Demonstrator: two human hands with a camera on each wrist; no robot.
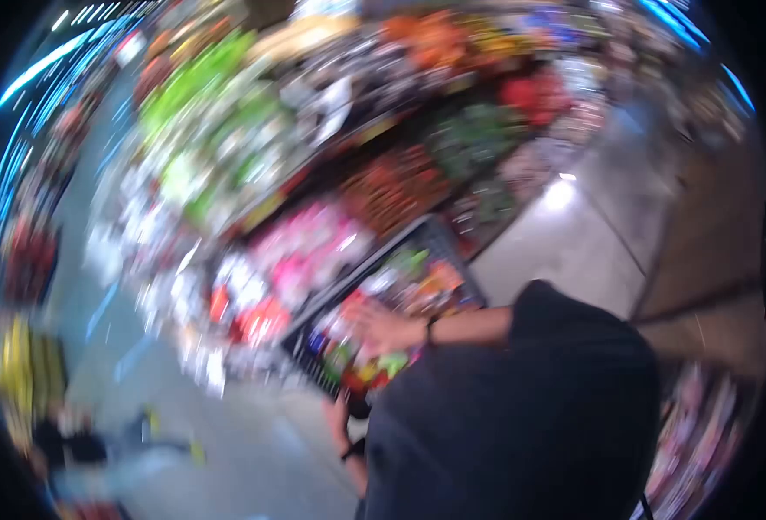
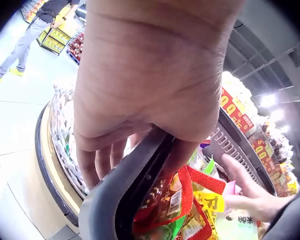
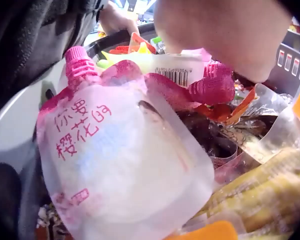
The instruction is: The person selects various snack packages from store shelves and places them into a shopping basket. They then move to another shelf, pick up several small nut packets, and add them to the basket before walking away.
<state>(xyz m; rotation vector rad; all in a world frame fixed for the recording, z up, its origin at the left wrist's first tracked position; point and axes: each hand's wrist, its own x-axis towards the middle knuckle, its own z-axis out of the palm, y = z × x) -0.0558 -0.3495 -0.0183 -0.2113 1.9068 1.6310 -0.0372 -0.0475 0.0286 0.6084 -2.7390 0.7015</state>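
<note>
My left hand [image 2: 150,85] grips the rim [image 2: 107,195] of a dark grey plastic basket [image 1: 300,355], thumb inside and fingers outside. Inside the basket lie many packaged snacks, among them red packets [image 2: 172,200] and a yellow one [image 2: 210,202]. My right hand [image 1: 387,331] is over these goods, fingers extended and resting on them; in the left wrist view the right hand [image 2: 255,197] shows its thumb and fingers spread. Under the right wrist [image 3: 225,37] lies a white spout pouch [image 3: 120,160] with a pink cap, beside another pink cap [image 3: 215,87]. The right fingertips are hidden in that view.
Beyond the basket, a tiered display holds pink packs [image 1: 309,247], green-and-white packs [image 1: 227,156] and orange goods [image 1: 435,39], blurred. Red price signs [image 2: 237,112] hang along it. A person [image 2: 30,37] stands on the tiled floor to the left, near a yellow stack [image 2: 55,40].
</note>
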